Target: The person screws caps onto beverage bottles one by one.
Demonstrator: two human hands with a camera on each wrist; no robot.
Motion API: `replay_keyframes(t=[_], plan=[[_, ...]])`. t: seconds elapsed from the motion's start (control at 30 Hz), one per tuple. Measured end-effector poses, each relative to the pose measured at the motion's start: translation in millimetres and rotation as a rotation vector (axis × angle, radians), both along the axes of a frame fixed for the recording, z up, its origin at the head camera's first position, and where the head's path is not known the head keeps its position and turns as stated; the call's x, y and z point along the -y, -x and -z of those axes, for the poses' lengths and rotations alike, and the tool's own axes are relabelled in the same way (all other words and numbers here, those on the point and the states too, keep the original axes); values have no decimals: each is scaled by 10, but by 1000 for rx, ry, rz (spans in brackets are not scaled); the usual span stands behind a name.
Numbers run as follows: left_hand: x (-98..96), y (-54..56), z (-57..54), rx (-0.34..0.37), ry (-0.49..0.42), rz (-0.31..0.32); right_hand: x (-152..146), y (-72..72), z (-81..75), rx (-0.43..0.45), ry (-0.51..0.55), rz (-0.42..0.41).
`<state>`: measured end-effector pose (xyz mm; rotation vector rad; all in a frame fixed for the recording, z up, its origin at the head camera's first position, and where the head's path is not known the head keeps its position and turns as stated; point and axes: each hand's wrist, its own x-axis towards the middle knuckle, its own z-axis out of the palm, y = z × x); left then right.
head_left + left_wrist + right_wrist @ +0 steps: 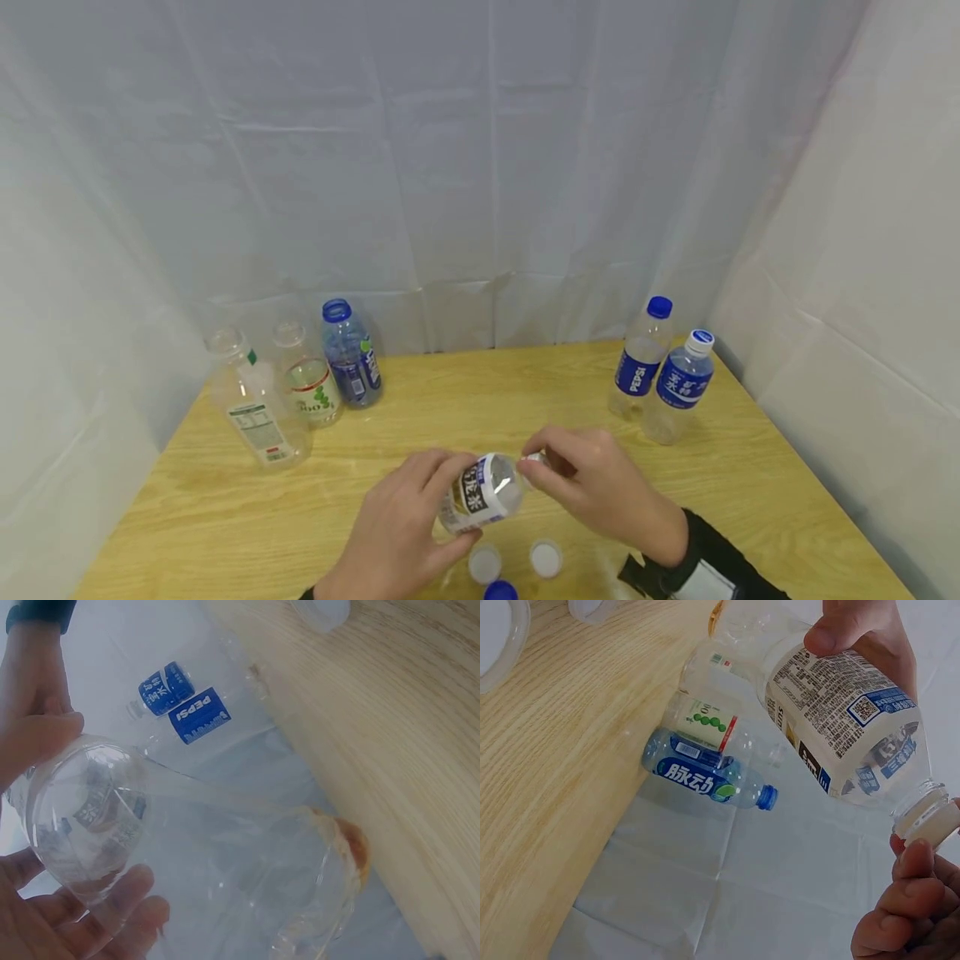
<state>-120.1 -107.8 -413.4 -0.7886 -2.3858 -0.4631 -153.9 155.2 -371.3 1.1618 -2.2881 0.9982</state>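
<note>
Over the front middle of the table, my left hand (408, 517) grips a clear plastic bottle (480, 496) round its body. The bottle is tilted, with its neck toward the right; it has a white and dark printed label, and no drink shows inside it. My right hand (607, 487) pinches the white cap (934, 823) between thumb and fingers at the bottle's mouth. Near the front edge below lie two white caps, one on the left (485, 564) and one on the right (546, 558), with a blue cap (501, 592) partly cut off by the frame.
At the left stand a large clear bottle (258, 425), a smaller bottle with a green-patterned label (315, 392) and a blue bottle (352, 358), all uncapped. At the back right stand a capped Pepsi bottle (637, 371) and a capped blue-labelled water bottle (682, 379). Pale sheeting (480, 167) surrounds the table.
</note>
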Motion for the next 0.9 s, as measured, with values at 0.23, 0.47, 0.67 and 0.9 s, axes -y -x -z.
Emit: replay_keyframes(t=[0.23,0.47,0.67,0.9], plan=[[11,-9,7,45,2,-36,-153,-19,-90,34,-158,34],[15,6,14,51,6,-23,-267,-13,-145,-17,-199,-97],[-6,10,22,56,7,-10,-253,-28,-134,-17,-209,-80],[-19,5,28,56,1,10,-221,-28,-94,-96,-234,-43]])
